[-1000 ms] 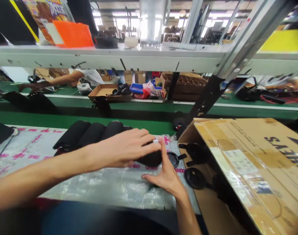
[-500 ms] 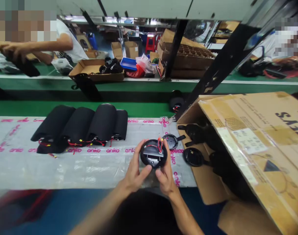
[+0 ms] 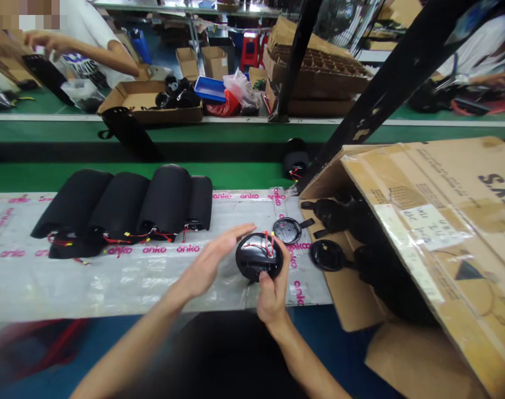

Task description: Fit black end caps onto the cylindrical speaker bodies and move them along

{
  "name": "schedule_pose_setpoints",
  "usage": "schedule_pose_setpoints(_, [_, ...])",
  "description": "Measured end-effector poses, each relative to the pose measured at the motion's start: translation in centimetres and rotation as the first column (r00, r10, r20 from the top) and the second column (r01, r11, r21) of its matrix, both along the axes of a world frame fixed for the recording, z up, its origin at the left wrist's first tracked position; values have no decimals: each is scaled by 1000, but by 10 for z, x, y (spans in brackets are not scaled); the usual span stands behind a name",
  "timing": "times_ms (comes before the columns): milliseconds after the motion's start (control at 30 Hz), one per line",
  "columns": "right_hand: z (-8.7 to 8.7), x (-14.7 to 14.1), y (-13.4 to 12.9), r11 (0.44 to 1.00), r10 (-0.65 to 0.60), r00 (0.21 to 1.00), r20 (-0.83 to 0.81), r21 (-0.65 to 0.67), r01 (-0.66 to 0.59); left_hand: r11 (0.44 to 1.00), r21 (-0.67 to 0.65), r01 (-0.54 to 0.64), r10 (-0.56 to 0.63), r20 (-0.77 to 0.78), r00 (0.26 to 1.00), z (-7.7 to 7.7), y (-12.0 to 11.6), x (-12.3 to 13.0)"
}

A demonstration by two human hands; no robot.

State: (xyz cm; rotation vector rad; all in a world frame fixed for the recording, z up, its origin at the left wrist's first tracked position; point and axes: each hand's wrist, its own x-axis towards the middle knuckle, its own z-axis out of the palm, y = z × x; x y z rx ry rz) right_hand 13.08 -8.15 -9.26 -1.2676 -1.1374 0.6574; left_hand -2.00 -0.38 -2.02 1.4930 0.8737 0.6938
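Observation:
My right hand (image 3: 274, 291) grips a black cylindrical speaker (image 3: 256, 257) from the right, with its thumb on the lower rim. The speaker's round end faces me, and red wires with a small yellow connector stick out of it. Just left of it, my left hand (image 3: 209, 260) is open with fingers stretched out, holding nothing. Beyond the right hand, a round black cap with a strap (image 3: 288, 230) lies on the plastic-covered bench (image 3: 186, 282). A second black cap (image 3: 327, 255) rests on the carton flap.
Several black cloth-covered cylinders (image 3: 165, 202) with red wires lie at left. A large open carton (image 3: 439, 210) holding black strapped parts stands at right. Another cylinder (image 3: 295, 159) sits on the green surface behind, near a slanted black post (image 3: 360, 113). Co-workers are across the line.
My left hand has let go of the speaker and moved left, its fingers straightening. The right hand keeps hold of it. The view has tilted down slightly.

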Motion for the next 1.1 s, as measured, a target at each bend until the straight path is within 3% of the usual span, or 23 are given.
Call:
schedule_pose_setpoints(33, [0, 1, 1, 1000, 21, 1000, -12, 12, -21, 999, 15, 38, -37, -105, 994, 14, 16, -3])
schedule_pose_setpoints(100, [-1, 1, 1, 998, 58, 998, -27, 17, -58, 968, 90, 234, -194, -324, 926, 40, 43, -2])
schedule_pose_setpoints(200, [1, 4, -1, 994, 104, 995, -13, -28, -104, 826, 180, 535, -343, -592, 729, 70, 69, 10])
schedule_pose_setpoints(300, [13, 21, -3, 964, 238, 969, 65, -139, -228, 681, 236, 693, -294, -779, 554, 92, 80, 28])
schedule_pose_setpoints(367, [25, 46, -1, 913, 391, 904, 173, -196, -357, 626, 244, 741, -221, -856, 468, 104, 82, 42])
schedule_pose_setpoints(433, [35, 78, 6, 886, 462, 840, 284, -184, -426, 596, 211, 775, -164, -912, 375, 114, 81, 58])
schedule_pose_setpoints(567, [36, 130, 32, 961, 276, 807, 522, -149, -233, 561, 102, 821, -172, -956, 237, 127, 74, 77])
schedule_pose_setpoints(700, [13, 132, 58, 939, 337, 632, 697, -299, -171, 499, 143, 855, -206, -938, 277, 122, 76, 76])
schedule_pose_setpoints(800, [2, 118, 71, 924, 367, 624, 690, -347, -161, 433, 226, 873, -197, -921, 336, 111, 83, 73])
schedule_pose_setpoints(867, [5, 115, 75, 929, 352, 653, 670, -335, -157, 426, 257, 867, -197, -910, 366, 107, 85, 66])
schedule_pose_setpoints(967, [22, 123, 69, 942, 314, 706, 634, -302, -148, 522, 371, 768, -118, -860, 496, 104, 73, 43])
schedule_pose_setpoints(1033, [34, 130, 57, 955, 263, 828, 495, -258, -149, 583, 559, 590, 62, -754, 653, 98, 52, 23])
schedule_pose_setpoints(1100, [42, 131, 40, 962, 222, 959, 174, -199, -186, 557, 749, 358, 280, -576, 768, 87, 24, 9])
